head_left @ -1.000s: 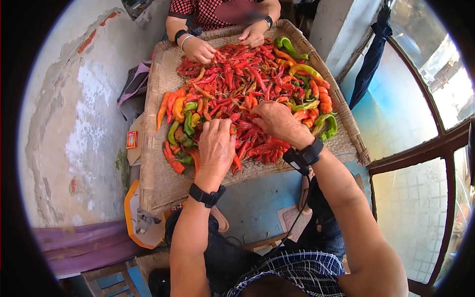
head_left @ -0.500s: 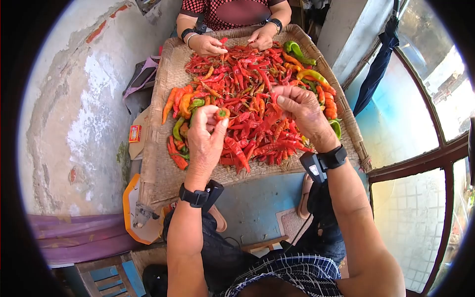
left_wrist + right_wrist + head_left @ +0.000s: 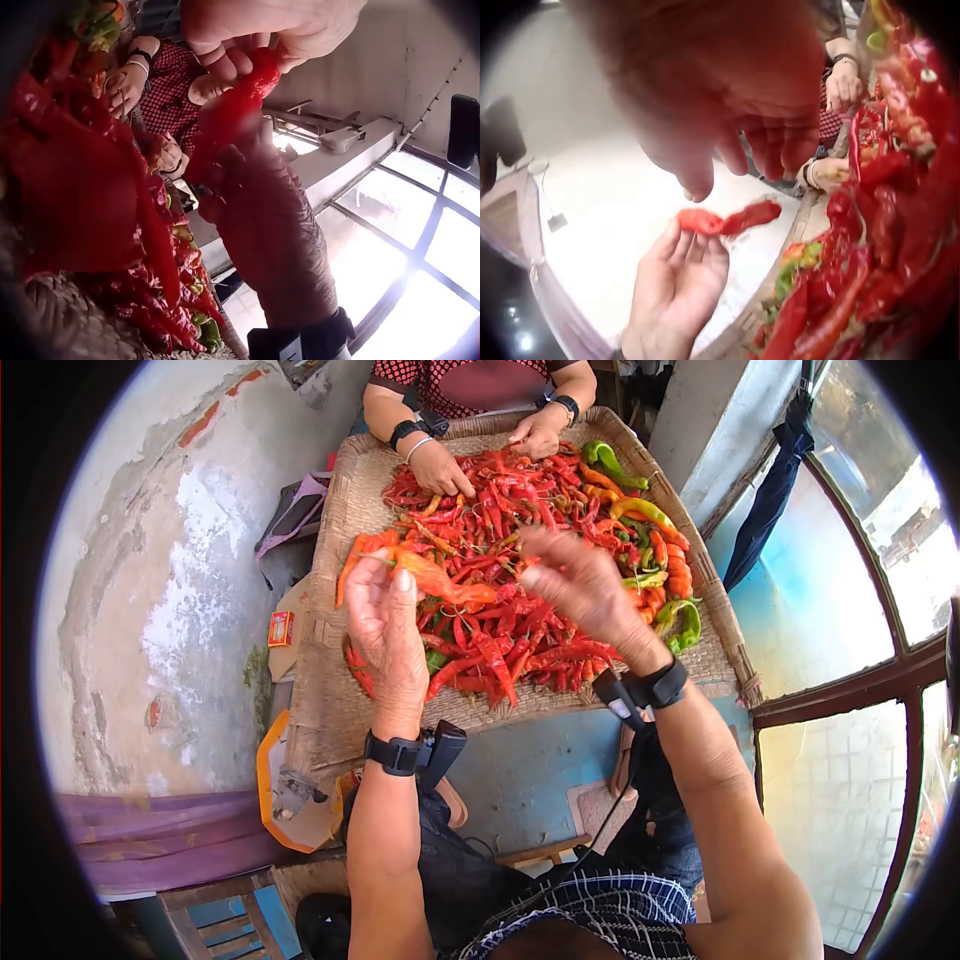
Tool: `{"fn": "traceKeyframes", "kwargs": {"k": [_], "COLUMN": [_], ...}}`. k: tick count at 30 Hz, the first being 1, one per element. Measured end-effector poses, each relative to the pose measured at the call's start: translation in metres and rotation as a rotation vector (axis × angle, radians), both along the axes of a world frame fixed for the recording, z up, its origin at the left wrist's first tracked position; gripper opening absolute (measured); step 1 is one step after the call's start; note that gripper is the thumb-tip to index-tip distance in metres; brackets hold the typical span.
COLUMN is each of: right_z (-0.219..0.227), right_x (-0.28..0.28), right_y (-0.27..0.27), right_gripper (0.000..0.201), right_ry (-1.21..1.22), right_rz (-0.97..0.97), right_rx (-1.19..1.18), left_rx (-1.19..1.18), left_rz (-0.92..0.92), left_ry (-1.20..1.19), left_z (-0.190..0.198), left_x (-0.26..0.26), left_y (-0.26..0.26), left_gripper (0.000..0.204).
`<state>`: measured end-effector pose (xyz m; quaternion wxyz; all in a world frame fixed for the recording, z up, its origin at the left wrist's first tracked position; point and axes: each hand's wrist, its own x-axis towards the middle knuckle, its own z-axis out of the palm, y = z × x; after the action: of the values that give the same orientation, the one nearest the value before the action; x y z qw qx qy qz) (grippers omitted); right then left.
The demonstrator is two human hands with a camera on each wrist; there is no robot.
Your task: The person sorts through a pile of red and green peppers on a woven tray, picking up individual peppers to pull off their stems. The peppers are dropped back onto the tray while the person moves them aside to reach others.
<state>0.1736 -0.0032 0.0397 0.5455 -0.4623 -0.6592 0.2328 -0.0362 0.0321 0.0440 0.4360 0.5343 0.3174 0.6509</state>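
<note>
My left hand (image 3: 385,635) pinches an orange-red chili pepper (image 3: 440,580) by one end, between thumb and fingers, above the left part of the heap. The pepper points rightward and looks wrinkled; the right wrist view shows it (image 3: 750,217) stretched out from the fingertips of the left hand (image 3: 679,285). My right hand (image 3: 590,585), blurred, hovers over the heap with loosely bent fingers and nothing visible in them. Below both hands, many red peppers (image 3: 500,645) lie piled on a shallow woven tray (image 3: 330,710).
Across the tray, another person's hands (image 3: 440,468) are at the far peppers. Green and orange peppers (image 3: 650,520) lie along the right side. A peeling wall (image 3: 150,610) stands at left, windows (image 3: 830,800) and a dark folded umbrella (image 3: 770,490) at right. A small red box (image 3: 281,628) sits left of the tray.
Both my hands have come up from the pile. The left now shows its pepper lengthwise instead of end-on and has shifted left. The right has moved slightly left. The other person's hand has lowered to the peppers.
</note>
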Motion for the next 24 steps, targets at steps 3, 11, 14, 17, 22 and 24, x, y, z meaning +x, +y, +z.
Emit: {"fn": "traceKeyframes", "kwargs": {"k": [3,11,14,17,22,24], "right_z": [0.006,0.013,0.018,0.012,-0.034,-0.042], "right_x": [-0.027,0.010,0.025,0.021,0.003,-0.006], "right_y": [-0.014,-0.025,-0.015,0.016,0.028,0.031], "right_gripper": [0.032,0.024,0.018,0.023,0.022,0.020], "right_ry": [-0.283,-0.414,0.007,0.808,-0.432,-0.637], "right_rz": [0.049,0.385,0.354,-0.050,-0.244,-0.322], "right_rx": [0.133,-0.403,-0.440,-0.255,0.010,0.072], "left_rx": [-0.015,-0.254,-0.080,0.424,0.493,0.418], "left_rz": [-0.197,-0.207,-0.091,0.161,0.135,0.058], "left_ry": [-0.039,0.095,0.470,0.942,1.133,1.298], "left_z": [-0.002,-0.013,-0.026,-0.023,-0.042,-0.045], "left_x": [0.014,0.010,0.009,0.020,0.039,0.040], "left_y": [-0.009,-0.003,0.010,0.007,0.006,0.005], "left_gripper": [0.033,0.021,0.013,0.017,0.033,0.031]}}
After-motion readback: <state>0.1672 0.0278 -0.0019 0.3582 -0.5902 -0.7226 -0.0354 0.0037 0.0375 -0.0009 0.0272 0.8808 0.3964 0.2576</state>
